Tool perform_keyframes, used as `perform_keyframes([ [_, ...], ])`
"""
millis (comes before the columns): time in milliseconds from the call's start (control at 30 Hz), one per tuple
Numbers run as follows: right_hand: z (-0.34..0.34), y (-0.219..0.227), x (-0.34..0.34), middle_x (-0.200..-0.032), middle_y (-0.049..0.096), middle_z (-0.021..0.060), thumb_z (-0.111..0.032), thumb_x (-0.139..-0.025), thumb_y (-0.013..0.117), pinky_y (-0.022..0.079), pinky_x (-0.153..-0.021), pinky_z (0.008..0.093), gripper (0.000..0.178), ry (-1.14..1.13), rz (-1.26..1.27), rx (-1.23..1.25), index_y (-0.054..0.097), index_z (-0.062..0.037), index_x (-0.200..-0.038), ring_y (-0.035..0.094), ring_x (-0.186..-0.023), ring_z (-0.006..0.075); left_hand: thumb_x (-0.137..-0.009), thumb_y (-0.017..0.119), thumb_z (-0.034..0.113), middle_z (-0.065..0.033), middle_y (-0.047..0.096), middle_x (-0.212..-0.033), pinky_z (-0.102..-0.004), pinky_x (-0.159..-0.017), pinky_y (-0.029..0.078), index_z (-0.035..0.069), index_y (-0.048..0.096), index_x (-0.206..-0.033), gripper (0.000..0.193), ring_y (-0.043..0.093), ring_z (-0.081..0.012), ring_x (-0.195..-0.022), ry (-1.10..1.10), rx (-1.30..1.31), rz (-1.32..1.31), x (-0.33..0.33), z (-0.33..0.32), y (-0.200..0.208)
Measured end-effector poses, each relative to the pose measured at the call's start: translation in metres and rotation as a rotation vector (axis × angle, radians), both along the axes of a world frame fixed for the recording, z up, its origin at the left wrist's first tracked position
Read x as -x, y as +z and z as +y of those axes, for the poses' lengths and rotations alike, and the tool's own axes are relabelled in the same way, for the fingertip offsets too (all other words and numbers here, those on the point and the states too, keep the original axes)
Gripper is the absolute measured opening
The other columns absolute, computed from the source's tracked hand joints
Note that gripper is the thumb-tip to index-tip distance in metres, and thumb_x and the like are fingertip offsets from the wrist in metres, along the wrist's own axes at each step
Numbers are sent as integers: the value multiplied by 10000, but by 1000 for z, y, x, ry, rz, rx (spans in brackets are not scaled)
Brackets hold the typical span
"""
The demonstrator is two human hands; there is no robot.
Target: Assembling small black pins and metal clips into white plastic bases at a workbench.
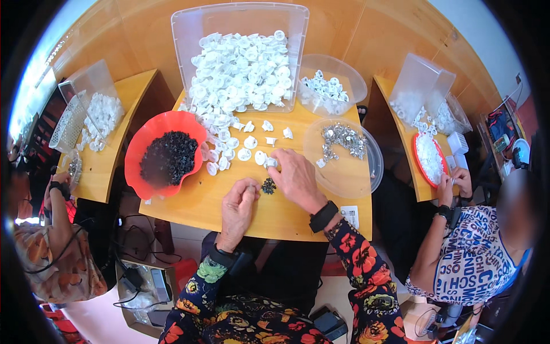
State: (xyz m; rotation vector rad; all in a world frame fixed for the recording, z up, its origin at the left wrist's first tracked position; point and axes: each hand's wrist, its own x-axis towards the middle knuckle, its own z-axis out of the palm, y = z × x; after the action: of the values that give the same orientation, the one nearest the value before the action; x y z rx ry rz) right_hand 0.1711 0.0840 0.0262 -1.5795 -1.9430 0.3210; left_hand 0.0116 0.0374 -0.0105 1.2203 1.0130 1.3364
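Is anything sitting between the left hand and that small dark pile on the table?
Nothing visible: the small dark pile lies just right of the left hand's fingertips. The right hand is on the pile's other side, its fingertips at a white part.

Left hand [240,202] loosely curled, right hand [293,175] farther forward, palm down, forearms [362,259] angled inward

I count, over remote feed: three wooden tables [282,225]; two co-workers [475,258]; wearer's one left hand [238,207], one right hand [295,175]. Centre table: one large clear bin [184,28], one deep round tub [354,83], one shallow round dish [346,179], one red basin [135,143], one label sheet [349,217], one small black cluster [268,185]. White parts [243,74], metal parts [350,140], black parts [167,157]: too many for me to count. Right table: one red tray [417,153].
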Motion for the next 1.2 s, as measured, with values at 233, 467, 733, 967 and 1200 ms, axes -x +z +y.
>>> perform_keyframes([
  [233,12,-10,12,-869,605,145,-142,-766,635,494,-682,457,189,9,-84,-4,575,-48,-918,614,-797,350,-940,465,53,-10,568,-866,-212,-710,430,-7,586,-992,145,502,-77,-766,-35,-41,0,3,1,0],
  [467,14,-10,12,-853,617,145,-100,-741,630,487,-680,453,167,-14,5,-58,570,-47,-887,610,-801,355,-965,494,110,-18,605,-904,-224,-749,462,-14,602,-1000,168,550,-85,-814,-62,-45,-14,1,2,0],
  [733,-5,5,16,-757,642,131,-70,-734,627,507,-619,370,155,-46,264,40,586,-26,-877,639,-671,284,-970,490,138,-50,615,-928,-246,-755,474,-20,592,-1055,207,569,-107,-839,-78,-23,-56,4,1,2],
  [967,-60,-5,27,-789,652,50,-28,-810,595,499,-618,228,149,132,825,139,593,8,-955,610,-654,83,-953,509,77,-42,571,-959,-212,-730,447,-33,535,-1163,239,546,-100,-833,-150,137,-319,0,-7,21],
  [1200,-89,-25,6,-781,595,-4,-59,-890,578,440,-550,196,104,118,1137,268,576,20,-958,535,-626,38,-825,579,-74,-69,573,-1011,-248,-718,468,2,599,-1081,267,563,-131,-870,-142,-313,345,-5,-21,21],
])
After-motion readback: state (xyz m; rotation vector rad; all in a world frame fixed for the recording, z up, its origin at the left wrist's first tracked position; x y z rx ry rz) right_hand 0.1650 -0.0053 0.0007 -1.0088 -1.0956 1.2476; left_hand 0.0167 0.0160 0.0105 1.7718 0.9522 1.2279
